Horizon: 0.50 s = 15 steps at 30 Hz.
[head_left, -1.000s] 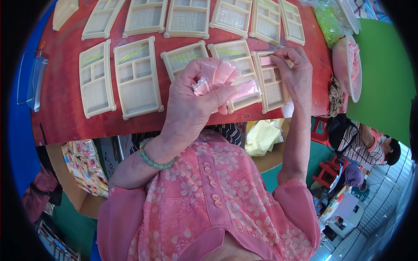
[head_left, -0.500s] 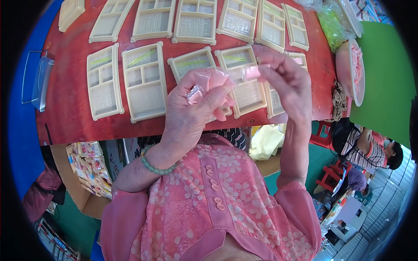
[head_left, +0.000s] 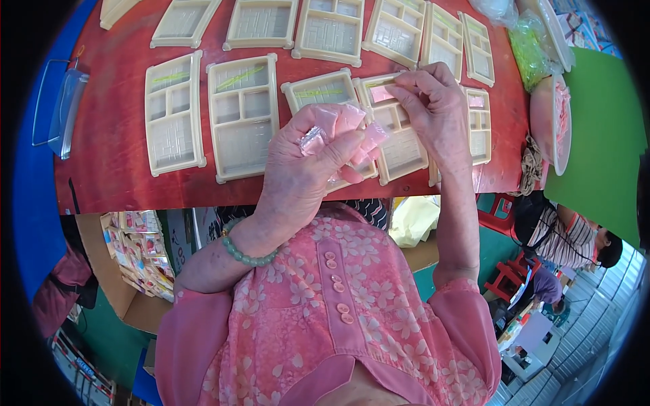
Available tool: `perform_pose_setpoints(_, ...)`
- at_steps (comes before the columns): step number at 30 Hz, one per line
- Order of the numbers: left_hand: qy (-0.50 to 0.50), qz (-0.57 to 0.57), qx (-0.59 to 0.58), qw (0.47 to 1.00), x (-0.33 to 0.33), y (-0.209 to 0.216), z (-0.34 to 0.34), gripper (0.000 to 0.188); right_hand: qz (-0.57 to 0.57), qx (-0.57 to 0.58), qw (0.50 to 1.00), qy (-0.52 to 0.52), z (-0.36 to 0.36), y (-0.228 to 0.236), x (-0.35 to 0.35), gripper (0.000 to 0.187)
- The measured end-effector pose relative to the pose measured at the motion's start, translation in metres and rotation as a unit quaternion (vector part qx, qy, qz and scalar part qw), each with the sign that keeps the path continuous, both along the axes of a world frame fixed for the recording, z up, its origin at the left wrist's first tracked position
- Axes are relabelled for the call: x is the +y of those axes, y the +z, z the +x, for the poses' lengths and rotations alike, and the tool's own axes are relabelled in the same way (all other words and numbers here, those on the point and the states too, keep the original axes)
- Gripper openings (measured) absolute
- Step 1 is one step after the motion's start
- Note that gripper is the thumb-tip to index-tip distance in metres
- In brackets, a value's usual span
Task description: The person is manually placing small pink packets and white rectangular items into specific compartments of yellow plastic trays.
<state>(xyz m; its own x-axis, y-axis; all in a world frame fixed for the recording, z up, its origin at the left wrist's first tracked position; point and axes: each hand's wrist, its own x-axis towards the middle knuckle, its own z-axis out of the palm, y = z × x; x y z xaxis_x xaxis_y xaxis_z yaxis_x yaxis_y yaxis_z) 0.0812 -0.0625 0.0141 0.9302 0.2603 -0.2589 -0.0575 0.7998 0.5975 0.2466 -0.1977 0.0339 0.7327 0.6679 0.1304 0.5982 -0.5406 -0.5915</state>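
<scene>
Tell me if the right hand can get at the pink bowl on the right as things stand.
Probably yes: between the right hand and the pink bowl I see only a low tray and red table, though the fingers are busy at a pink packet.

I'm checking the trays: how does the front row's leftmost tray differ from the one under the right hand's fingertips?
The leftmost tray shows only green strips in its top compartment; the fingertip tray also has a pink packet there. The leftmost tray is unobstructed, while the fingertip tray is partly hidden by the right hand. Both are cream, divided trays.
</scene>
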Motion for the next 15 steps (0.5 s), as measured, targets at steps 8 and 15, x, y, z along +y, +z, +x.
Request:
perform_pose_setpoints(8,-0.01,0.031,0.009,0.999,0.001,0.001,-0.001,0.015,0.062,0.254,0.96,0.102,-0.039,0.046,-0.004,0.03)
perform_pose_setpoints(15,0.02,0.037,0.0,0.999,0.012,0.003,-0.017,0.01,0.205,0.373,0.904,0.043,-0.04,0.04,0.012,0.026)
